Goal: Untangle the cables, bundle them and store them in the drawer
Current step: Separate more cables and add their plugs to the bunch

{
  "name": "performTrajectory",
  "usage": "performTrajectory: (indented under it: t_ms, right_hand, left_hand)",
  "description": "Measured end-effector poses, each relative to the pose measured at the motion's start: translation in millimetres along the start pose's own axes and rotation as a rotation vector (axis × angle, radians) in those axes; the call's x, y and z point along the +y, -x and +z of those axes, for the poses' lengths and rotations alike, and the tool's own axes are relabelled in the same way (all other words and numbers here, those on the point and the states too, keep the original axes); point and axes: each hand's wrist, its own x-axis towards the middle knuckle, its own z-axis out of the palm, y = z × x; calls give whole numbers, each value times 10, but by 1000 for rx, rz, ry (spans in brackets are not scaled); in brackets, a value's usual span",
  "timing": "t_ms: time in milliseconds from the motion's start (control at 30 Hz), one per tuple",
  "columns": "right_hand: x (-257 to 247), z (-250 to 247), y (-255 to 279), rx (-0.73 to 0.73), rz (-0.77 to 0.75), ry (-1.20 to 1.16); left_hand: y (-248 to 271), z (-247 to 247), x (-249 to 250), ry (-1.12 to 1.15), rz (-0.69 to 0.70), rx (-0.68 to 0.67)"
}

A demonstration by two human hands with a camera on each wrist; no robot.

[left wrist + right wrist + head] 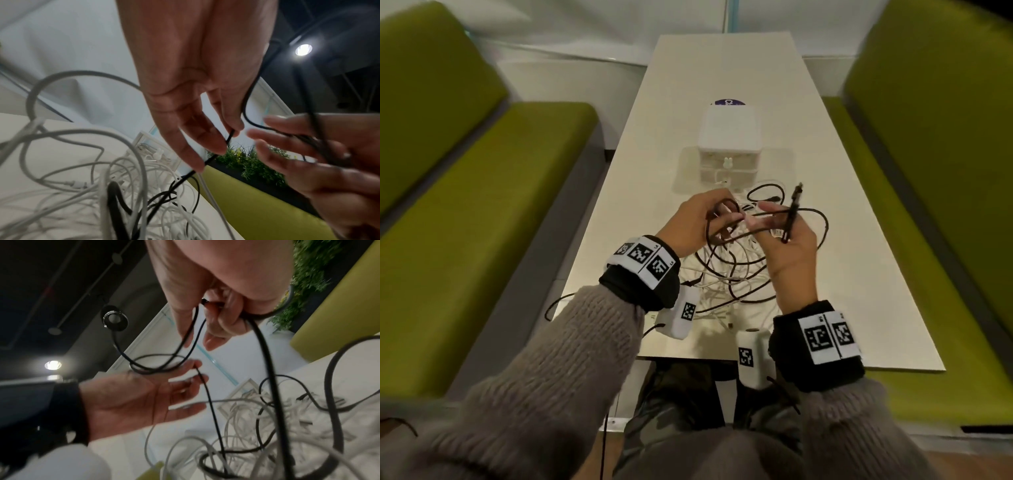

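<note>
Cables lie in a tangled heap (726,270) on the near half of the long pale table (835,192), white strands and black ones knotted through each other. Both hands are raised just above the heap, at about 12 o'clock from its middle.

The left hand (688,224) pinches a thin black cable (207,160) between thumb and fingertips; from the left wrist view that strand runs straight down from the pinch into the pile. The other fingers of this hand are stretched out, with black loops draped round them.

The right hand (789,245) has its fingers curled round the black cable, gripping it, and a black plug end (795,202) sticks up out of the grip toward 12 o'clock. From the right wrist view, 2 strands drop out of this grip, one looping across to the left hand, the thicker one falling into the heap.

At 12 o'clock from the hands, farther along the table, stands a small white drawer unit (729,144), touching the far edge of the cable spread. A dark round sticker (729,102) shows just behind it. Green upholstered benches (482,192) flank the table at 9 and 3 o'clock.
</note>
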Motion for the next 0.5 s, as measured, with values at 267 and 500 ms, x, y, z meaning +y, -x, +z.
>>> performTrajectory:
  t_ms: [267,500]
  right_hand:
    - [8,155,1,-80,-1,-11]
    - [-31,58,-20,88,-42,-51]
  left_hand:
    - [66,49,-142,98,-11,34]
    - [215,140,-352,202,-207,-30]
